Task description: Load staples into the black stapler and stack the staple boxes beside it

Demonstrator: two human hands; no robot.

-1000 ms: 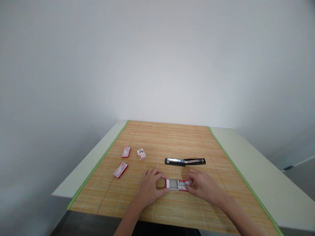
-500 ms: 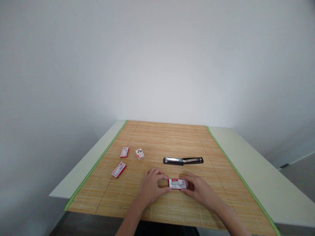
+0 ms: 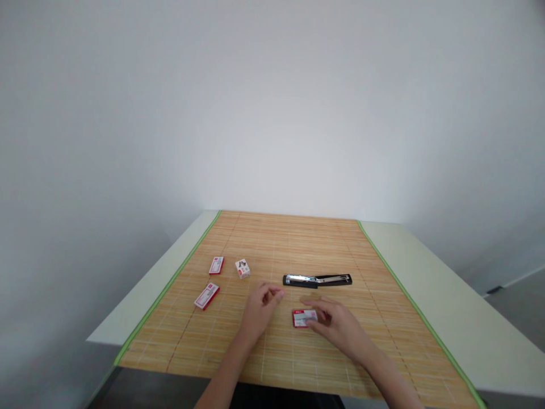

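Staple box closed up at lower centre, stapler lying open just above it

The right hand (image 3: 336, 325) has its fingertips on the right end of the small red-and-white staple box (image 3: 301, 318), flat on the bamboo mat (image 3: 383, 318); pinching or just resting, I cannot tell. The left hand (image 3: 259, 309) hovers beside it, loosely curled, holding nothing. The box looks shut, so that part seems done. The black stapler (image 3: 317, 279) is swung open flat; whether it is loaded is too small to see. Three more boxes (image 3: 216, 265) (image 3: 243, 268) (image 3: 206, 296) sit well apart at centre left, and nothing blocks either hand.
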